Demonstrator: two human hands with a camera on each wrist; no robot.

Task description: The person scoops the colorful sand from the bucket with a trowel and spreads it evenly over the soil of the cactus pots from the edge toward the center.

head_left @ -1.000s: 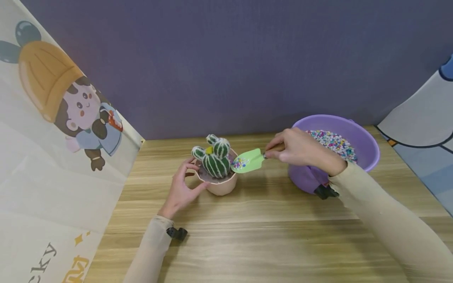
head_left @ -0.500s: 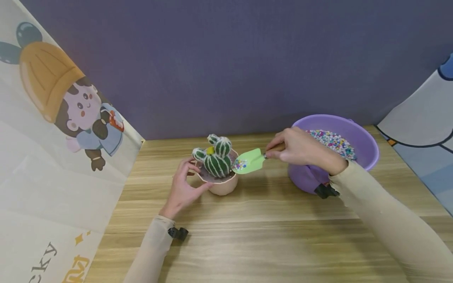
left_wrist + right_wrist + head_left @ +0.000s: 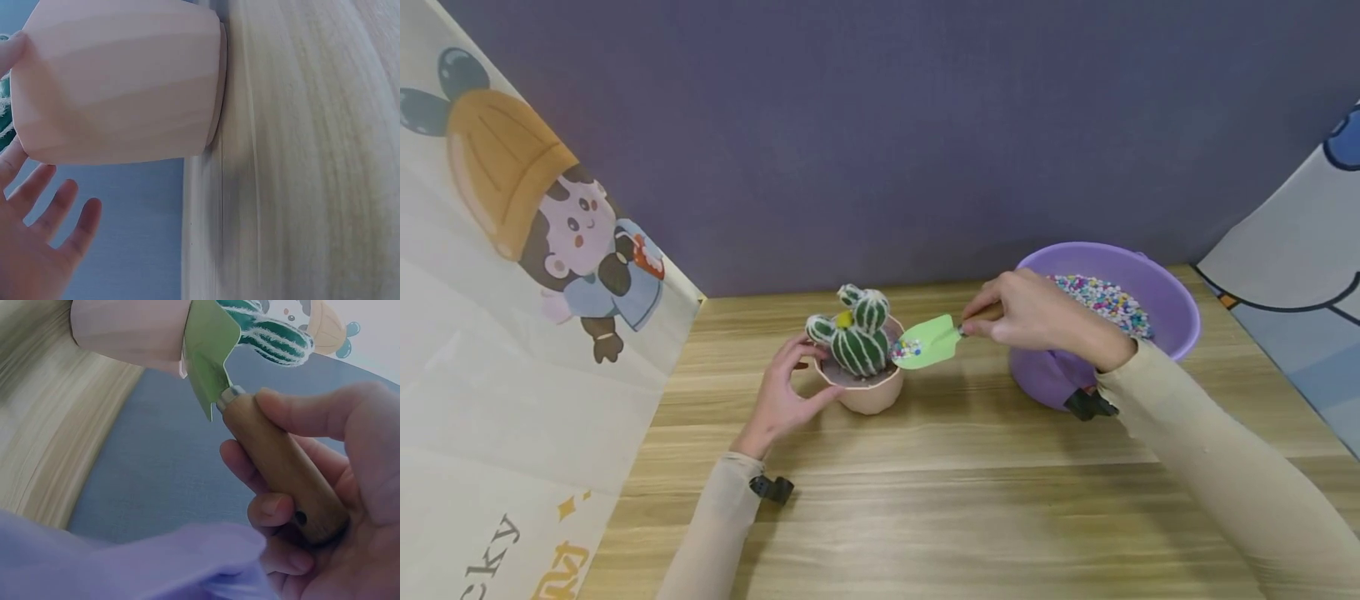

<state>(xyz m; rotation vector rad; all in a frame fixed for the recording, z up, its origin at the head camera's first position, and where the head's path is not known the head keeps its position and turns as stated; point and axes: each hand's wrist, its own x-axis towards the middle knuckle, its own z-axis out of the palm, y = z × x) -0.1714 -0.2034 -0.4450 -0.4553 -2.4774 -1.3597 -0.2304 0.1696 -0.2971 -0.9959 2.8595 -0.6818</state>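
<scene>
A plush striped cactus (image 3: 859,351) with a yellow flower stands in a pale pink flowerpot (image 3: 871,399). My left hand (image 3: 781,398) holds the pot at its rim, thumb in front and fingers at the left side; in the left wrist view, several fingers (image 3: 78,232) stick out past the pot. With my right hand (image 3: 1028,313) I grip the wooden handle (image 3: 281,465) of a small green trowel (image 3: 934,340). Its blade tip overlaps the pot's right rim beside the cactus, and colourful pellets (image 3: 907,349) lie on the blade near the tip.
To the right stands a purple bucket (image 3: 1172,296) with multicoloured pellets (image 3: 1108,305) inside, partly hidden by my right forearm. A wooden tabletop (image 3: 940,500) carries everything. Behind rises a dark blue-grey panel (image 3: 865,150), and a printed white sheet (image 3: 490,375) runs along the left.
The cactus pot and my left hand shifted slightly right, then back left. The trowel and right hand stay almost still, with pellets on the blade throughout.
</scene>
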